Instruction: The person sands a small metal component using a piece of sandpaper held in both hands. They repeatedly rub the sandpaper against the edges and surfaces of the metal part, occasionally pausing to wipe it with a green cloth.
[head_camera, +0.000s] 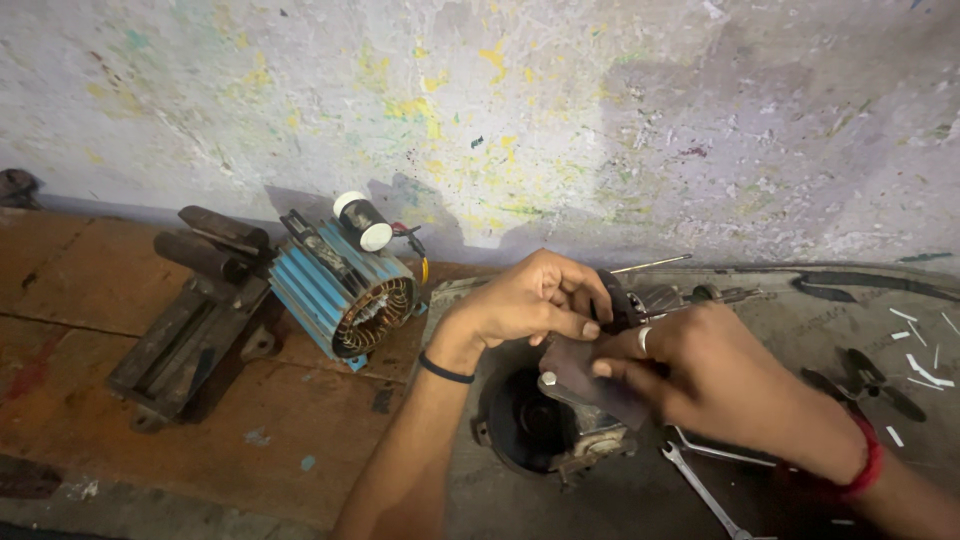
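At the far left of the wooden bench (120, 300) we see a dark, rusty vise (195, 320) lying at an angle, and just beside it a blue finned motor stator (340, 290) on its side, its copper windings facing us and a black-and-white cylindrical capacitor (362, 221) perched on top. Moving right, our left hand (525, 305) curls around the dark end of a motor rotor (635, 300), fingers closed on it from above. Just below the hands a black motor housing (535, 425) sits open-mouthed on the grey surface. Our right hand (715, 375), a ring on one finger and a red band at the wrist, pinches a flat dark metal piece (590, 380) between thumb and fingers, pressing it near the rotor. We judge the rotor heavy, stiff and probably greasy, so it is best gripped around its thick body rather than the thin shaft, which pokes out to the right. Below lies a spanner (705, 490), and further right pliers (865, 385) rest among white scraps.
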